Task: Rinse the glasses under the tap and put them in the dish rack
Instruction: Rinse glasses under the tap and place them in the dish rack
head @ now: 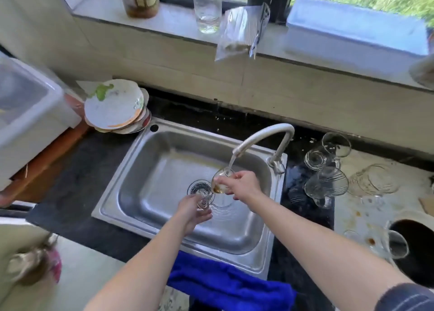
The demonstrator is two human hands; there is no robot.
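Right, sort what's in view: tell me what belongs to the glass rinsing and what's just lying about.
Belongs to the job:
right hand holding a stained glass under the tap
left hand holding a second glass
sink
glasses on the counter, right of the sink

Lying about:
stack of plates
blue cloth
plastic bag and brown jar on the sill

I'm standing in a home kitchen. A steel sink (164,160) is set into a dark countertop (77,176), with a curved tap (265,133) running water. Used plates (112,106) are stacked on my left and glass cups (326,183) crowd my right. The tiled windowsill (169,21) faces green grass outside.
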